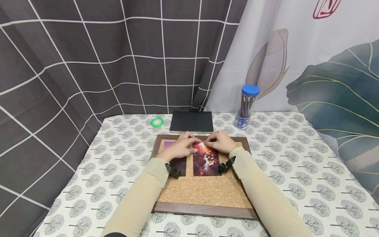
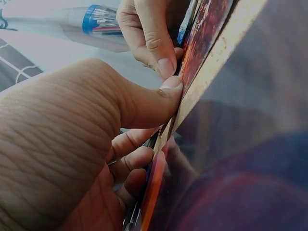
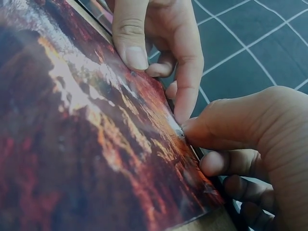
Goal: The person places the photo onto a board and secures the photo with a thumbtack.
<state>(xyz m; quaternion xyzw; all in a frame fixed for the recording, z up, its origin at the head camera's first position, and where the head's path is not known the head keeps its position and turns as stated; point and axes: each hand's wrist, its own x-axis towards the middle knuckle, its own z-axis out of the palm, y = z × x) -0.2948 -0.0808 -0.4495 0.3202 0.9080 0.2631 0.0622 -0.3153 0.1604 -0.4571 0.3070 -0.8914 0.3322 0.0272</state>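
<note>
A corkboard (image 1: 207, 194) in a dark wooden frame lies on the table, bearing two glossy picture prints. Both hands meet at the top edge of the red-and-orange print (image 1: 206, 161). My left hand (image 1: 182, 145) sets its thumb on that print, its index fingertip touching the upper edge. My right hand (image 1: 222, 142) brings its thumb tip to the same spot, beside a small pale shiny bit (image 3: 179, 131) too small to name. The right index finger is bent below that thumb; whether it pinches anything is unclear. A purple print (image 1: 179, 166) is partly covered by my left hand and wrist.
Behind the board lies a black flat pad or book (image 1: 191, 121). A green tape roll (image 1: 157, 122) rests to its left. On the right stands a blue-lidded clear jar of pencils (image 1: 244, 107). Curtains hang behind the table with its tree-patterned cloth (image 1: 118, 171).
</note>
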